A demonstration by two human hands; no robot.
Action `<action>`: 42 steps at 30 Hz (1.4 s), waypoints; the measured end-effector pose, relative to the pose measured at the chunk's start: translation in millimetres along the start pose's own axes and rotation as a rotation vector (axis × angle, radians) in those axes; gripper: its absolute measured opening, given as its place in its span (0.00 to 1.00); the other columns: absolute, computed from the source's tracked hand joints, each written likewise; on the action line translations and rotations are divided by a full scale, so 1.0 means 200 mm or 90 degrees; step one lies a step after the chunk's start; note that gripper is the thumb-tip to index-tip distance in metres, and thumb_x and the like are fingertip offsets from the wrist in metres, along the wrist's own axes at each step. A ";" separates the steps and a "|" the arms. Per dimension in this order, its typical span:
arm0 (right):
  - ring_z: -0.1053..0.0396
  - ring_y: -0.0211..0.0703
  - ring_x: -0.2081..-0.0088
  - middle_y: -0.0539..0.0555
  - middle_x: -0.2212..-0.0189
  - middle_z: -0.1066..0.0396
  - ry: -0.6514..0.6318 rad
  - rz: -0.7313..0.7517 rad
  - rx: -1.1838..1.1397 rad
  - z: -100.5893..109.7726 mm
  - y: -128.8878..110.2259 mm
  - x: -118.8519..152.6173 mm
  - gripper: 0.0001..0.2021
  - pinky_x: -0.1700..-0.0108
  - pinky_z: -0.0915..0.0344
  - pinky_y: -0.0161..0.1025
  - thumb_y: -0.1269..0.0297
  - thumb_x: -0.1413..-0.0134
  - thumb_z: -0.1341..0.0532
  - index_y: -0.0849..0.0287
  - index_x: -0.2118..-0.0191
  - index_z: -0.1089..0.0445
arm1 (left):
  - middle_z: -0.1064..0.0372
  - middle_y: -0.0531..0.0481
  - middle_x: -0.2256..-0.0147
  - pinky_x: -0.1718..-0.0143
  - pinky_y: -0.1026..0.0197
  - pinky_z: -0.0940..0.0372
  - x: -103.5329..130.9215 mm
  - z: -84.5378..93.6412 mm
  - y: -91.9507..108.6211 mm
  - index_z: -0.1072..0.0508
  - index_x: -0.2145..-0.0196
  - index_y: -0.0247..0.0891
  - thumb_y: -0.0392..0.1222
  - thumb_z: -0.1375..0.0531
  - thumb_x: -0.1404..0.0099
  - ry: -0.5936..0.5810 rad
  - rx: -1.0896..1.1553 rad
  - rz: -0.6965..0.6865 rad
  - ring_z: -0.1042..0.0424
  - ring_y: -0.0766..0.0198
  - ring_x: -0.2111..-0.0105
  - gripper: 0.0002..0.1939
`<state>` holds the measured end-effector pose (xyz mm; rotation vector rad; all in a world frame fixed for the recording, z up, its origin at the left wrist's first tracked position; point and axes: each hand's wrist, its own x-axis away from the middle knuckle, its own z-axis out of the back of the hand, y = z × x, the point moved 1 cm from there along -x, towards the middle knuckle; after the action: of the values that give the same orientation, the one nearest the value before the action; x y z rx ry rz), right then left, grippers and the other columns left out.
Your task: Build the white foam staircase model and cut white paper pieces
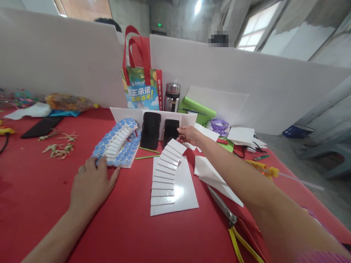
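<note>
A curved staircase model of white foam-board steps [168, 171] stands on a glossy white rectangular base sheet [186, 190] in the middle of the red table [41, 193]. Just behind its top step, two black phones [150, 129] lean upright against a low white foam-board strip [123, 114]. To the left sits a second curved staircase model edged with blue bottle caps [118, 143], and two thin green sticks [148, 153] lie between the two models. Right of the base sheet lie folded white foam-board offcuts [214, 177], then yellow-handled scissors [233, 223] close to the right forearm. Farther back stand a steel flask [172, 96], a red-handled printed shopping bag [141, 86] and green paper sheets [196, 109], all against tall white partition boards [246, 73].

The right hand [189, 134] reaches far forward, arm nearly straight, its fingers curled narrowly beside the right-hand phone and just above the white model's top step; whether it grips anything cannot be told. The left hand [91, 184] lies palm down on the table, fingers spread wide, fingertips touching the near edge of the blue-capped model.
</note>
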<state>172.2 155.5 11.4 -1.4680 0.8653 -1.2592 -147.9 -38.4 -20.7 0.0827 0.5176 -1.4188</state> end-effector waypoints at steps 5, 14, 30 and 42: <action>0.26 0.35 0.79 0.44 0.83 0.35 0.023 0.047 -0.033 -0.01 -0.03 0.03 0.10 0.77 0.35 0.27 0.70 0.29 0.40 0.59 0.66 0.36 | 0.32 0.27 0.53 0.58 0.46 0.33 -0.05 0.00 0.01 0.31 0.43 0.26 0.57 0.56 0.25 -0.028 0.013 -0.015 0.28 0.38 0.57 0.32; 0.24 0.37 0.77 0.44 0.81 0.36 0.045 0.061 -0.054 -0.05 0.02 -0.02 0.11 0.75 0.31 0.30 0.70 0.27 0.43 0.58 0.66 0.38 | 0.33 0.26 0.50 0.56 0.45 0.33 -0.04 -0.01 0.01 0.32 0.41 0.25 0.58 0.57 0.25 -0.005 0.025 0.005 0.29 0.36 0.55 0.33; 0.27 0.36 0.80 0.49 0.80 0.29 0.052 0.029 -0.009 -0.04 0.03 0.01 0.13 0.78 0.32 0.30 0.68 0.30 0.38 0.60 0.70 0.34 | 0.32 0.25 0.50 0.55 0.44 0.33 0.01 0.02 0.00 0.32 0.42 0.25 0.59 0.57 0.25 -0.008 0.028 -0.009 0.28 0.35 0.54 0.33; 0.29 0.36 0.80 0.51 0.80 0.28 0.055 0.023 0.010 -0.05 0.01 0.04 0.16 0.77 0.33 0.31 0.71 0.29 0.42 0.61 0.72 0.32 | 0.33 0.25 0.50 0.58 0.45 0.32 0.02 0.03 -0.01 0.33 0.42 0.28 0.57 0.56 0.25 -0.005 0.011 -0.012 0.27 0.36 0.55 0.31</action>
<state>165.3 144.7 12.3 -1.3887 0.9331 -1.3074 -147.8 -45.6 -15.7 0.0866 0.5009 -1.4409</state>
